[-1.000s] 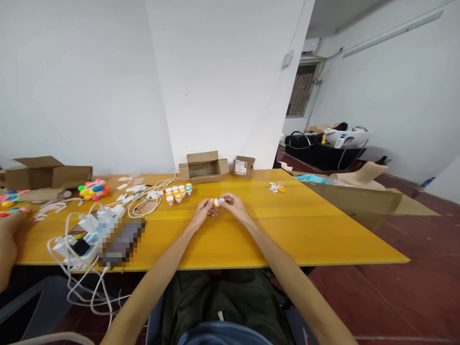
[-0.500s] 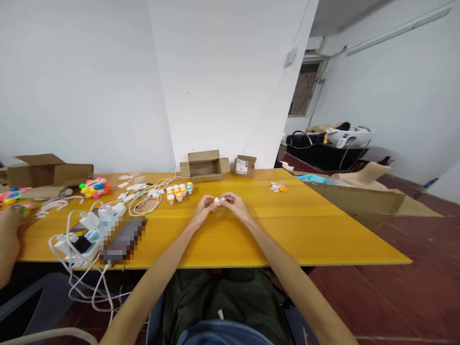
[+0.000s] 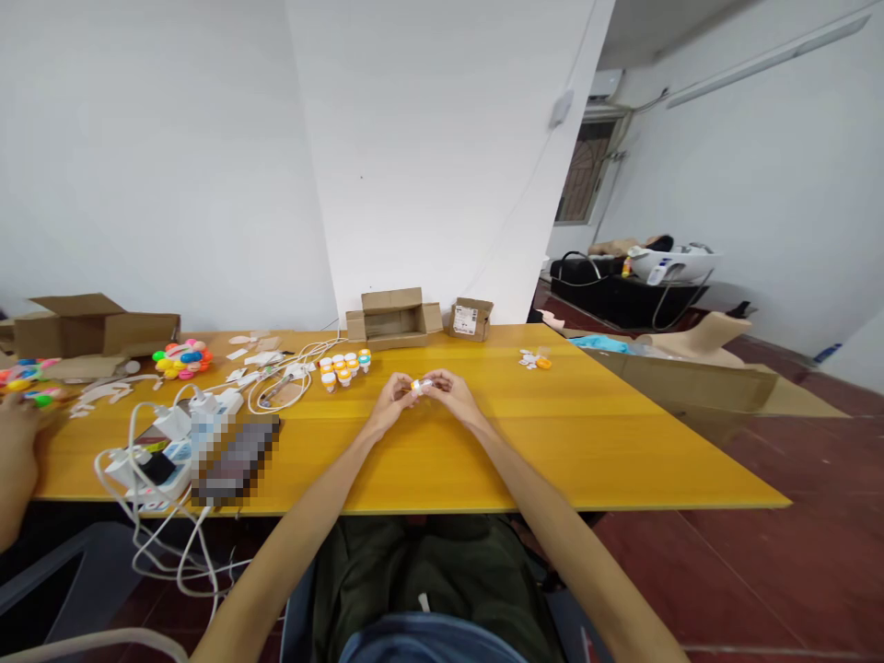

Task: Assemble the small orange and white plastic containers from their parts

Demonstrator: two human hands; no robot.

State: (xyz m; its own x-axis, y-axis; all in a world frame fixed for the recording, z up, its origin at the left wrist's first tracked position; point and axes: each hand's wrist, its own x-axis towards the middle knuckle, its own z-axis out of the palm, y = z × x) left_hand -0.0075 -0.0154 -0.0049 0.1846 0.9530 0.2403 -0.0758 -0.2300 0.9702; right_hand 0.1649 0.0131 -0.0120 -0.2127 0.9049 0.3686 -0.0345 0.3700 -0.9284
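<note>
Orange and white, with a smooth plastic look: a small bottle (image 3: 418, 388) at the centre of the frame, lying roughly sideways over the table (image 3: 552, 451). Probably light, stiff and slightly slippery; likely sturdy enough for a firm pinch, but apt to roll if dropped. Best taken by the orange band, with fingertips on opposite sides. Pinched between thumb and fingers of left hand (image 3: 390, 401) at the left, and likewise of right hand (image 3: 451, 394) at the right; too small to tell the exact contact of each fingertip. Short and rounded, orange toward the left, whiter toward the right; much like the clustered bottles (image 3: 343, 367) left of centre, mostly white and orange, one partly teal
</note>
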